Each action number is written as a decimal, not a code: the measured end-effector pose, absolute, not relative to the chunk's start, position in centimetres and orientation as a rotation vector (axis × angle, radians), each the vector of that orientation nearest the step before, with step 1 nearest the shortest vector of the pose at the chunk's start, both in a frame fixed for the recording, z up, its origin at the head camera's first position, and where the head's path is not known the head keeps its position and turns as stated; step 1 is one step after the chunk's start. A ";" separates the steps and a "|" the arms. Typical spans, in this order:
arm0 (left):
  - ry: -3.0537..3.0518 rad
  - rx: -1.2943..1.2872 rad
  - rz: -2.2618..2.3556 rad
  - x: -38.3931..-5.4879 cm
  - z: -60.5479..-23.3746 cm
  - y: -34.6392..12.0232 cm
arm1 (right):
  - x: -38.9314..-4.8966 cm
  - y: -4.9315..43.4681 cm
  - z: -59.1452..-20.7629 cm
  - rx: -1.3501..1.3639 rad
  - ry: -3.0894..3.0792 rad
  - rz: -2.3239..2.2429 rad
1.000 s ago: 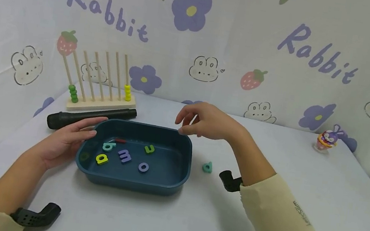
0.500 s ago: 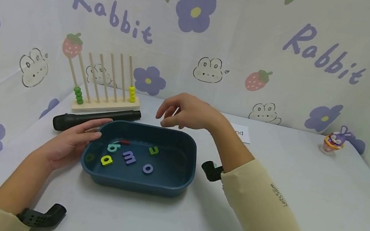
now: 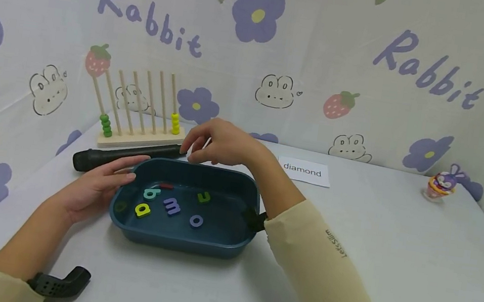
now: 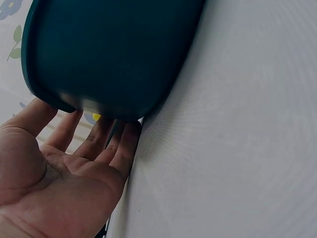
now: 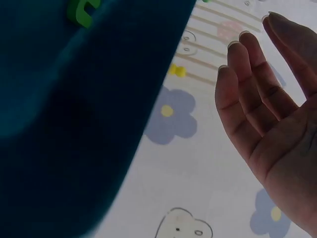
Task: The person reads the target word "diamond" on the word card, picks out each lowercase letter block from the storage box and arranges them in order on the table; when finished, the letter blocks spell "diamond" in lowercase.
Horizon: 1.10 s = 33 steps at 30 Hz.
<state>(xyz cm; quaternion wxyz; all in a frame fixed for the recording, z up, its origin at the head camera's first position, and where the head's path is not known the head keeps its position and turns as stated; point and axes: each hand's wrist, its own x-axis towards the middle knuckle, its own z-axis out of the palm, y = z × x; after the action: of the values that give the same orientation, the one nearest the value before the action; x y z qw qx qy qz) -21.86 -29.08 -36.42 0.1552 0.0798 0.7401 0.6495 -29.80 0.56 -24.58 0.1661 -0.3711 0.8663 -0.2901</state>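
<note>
My left hand (image 3: 91, 191) rests at the left end of a dark teal tray (image 3: 184, 244), thumb at its rim and fingers against the outer wall in the left wrist view. My right hand (image 3: 221, 143) hovers over the tray's back edge with loosely bent fingers and holds nothing; the right wrist view shows bare fingertips. Inside the tray lie a teal letter (image 3: 151, 194), a yellow letter (image 3: 142, 210), a purple m (image 3: 172, 206), a purple o (image 3: 196, 221), a green u-shaped letter (image 3: 204, 197) and a thin red piece (image 3: 166, 186). The right forearm covers part of the tray's right end.
Behind the tray lies a black microphone (image 3: 126, 155), partly behind my left hand. A wooden peg rack (image 3: 142, 139) with green and yellow beads stands beyond it. A card reading "diamond" (image 3: 304, 171) lies back right. A small rabbit figure (image 3: 443, 182) stands at far right.
My right hand has moved left along the tray's back edge, uncovering the diamond card. Its arm now hides the teal letter on the table right of the tray. My left hand stays at the tray.
</note>
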 end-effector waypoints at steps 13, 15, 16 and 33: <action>2.110 0.220 1.867 -21.9 -36.3 -29.1 | -30.2 -2.2 -26.4 -1.118 2.472 -0.697; 2.111 0.217 1.865 -21.9 -36.4 -29.0 | -30.1 -2.6 -26.7 -1.118 2.464 -0.654; 2.111 0.216 1.866 -21.9 -36.4 -29.0 | -30.1 -2.7 -26.8 -1.118 2.458 -0.629; 2.101 0.226 1.875 -21.7 -36.3 -28.8 | -29.5 -5.1 -29.4 -1.111 2.400 -0.357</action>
<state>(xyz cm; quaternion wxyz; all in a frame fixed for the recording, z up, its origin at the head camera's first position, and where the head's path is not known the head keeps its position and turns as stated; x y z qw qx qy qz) -21.68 -28.78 -36.28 0.1574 0.0788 0.7345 0.6554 -29.48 -5.14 -29.44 0.2344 -0.4047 0.8743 -0.1300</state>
